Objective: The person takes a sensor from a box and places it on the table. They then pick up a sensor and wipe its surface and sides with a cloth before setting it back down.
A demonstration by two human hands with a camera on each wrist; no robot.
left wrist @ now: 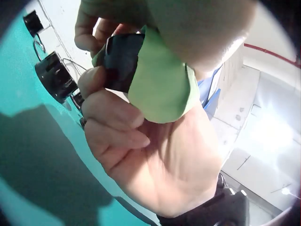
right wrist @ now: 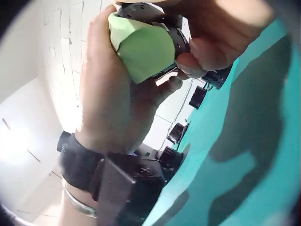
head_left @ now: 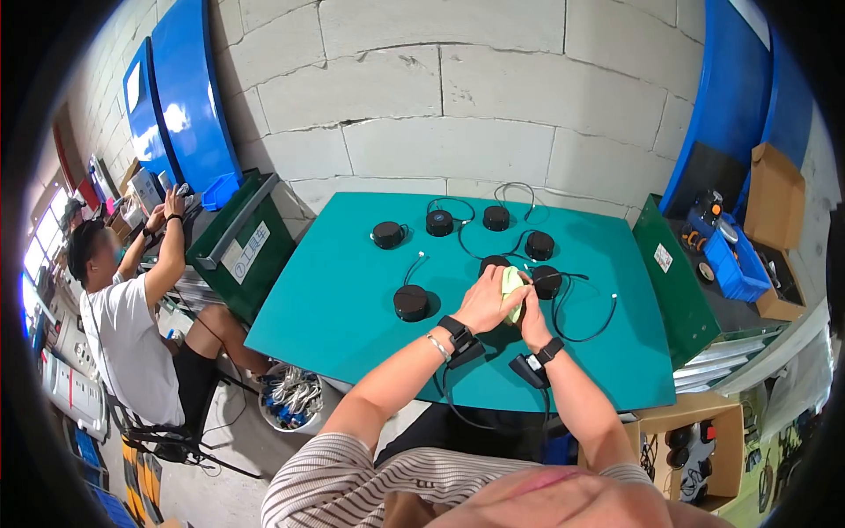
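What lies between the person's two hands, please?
A green cloth partly covering a black device, as the left wrist view shows.

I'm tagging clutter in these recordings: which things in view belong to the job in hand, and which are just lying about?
In the job:
green cloth and black round unit, between left hand and right hand
probably the similar units on the green table

Apparently just lying about:
tall blue panels
heaped cables
blue bin at right
cardboard box near it

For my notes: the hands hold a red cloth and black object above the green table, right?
Not red: the cloth is light green, as the left wrist view shows. The hands hold it and the black object above the green table.
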